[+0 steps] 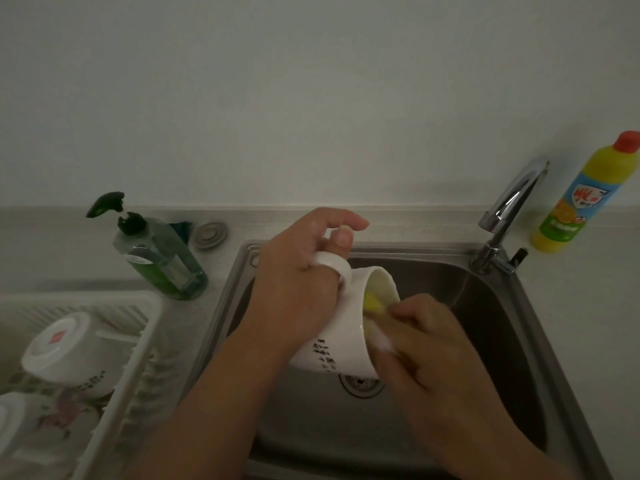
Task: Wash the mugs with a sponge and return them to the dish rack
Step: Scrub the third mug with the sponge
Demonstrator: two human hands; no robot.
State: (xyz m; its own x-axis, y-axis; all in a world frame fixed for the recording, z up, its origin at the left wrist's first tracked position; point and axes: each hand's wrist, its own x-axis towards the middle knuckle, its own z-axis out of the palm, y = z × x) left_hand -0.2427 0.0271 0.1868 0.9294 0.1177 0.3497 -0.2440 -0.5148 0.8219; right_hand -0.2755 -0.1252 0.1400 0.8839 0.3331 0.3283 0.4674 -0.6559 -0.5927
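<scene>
A white mug (341, 336) with black writing lies tilted on its side over the steel sink (498, 327), mouth facing right. My left hand (298, 271) grips it by the handle, fingers curled through the loop. My right hand (426, 341) holds a yellow sponge (374, 303) and pushes it into the mug's mouth; white foam shows at the rim. In the white dish rack (138, 348) at the left, another white mug (69, 348) stands upside down, and a flowered mug (31, 431) sits in front of it.
A green pump bottle (161, 263) stands left of the sink beside a grey sink plug (210, 235). The chrome tap (509, 216) rises at the sink's back right, with a yellow detergent bottle (581, 195) beyond it. The drain (360, 386) lies below the mug.
</scene>
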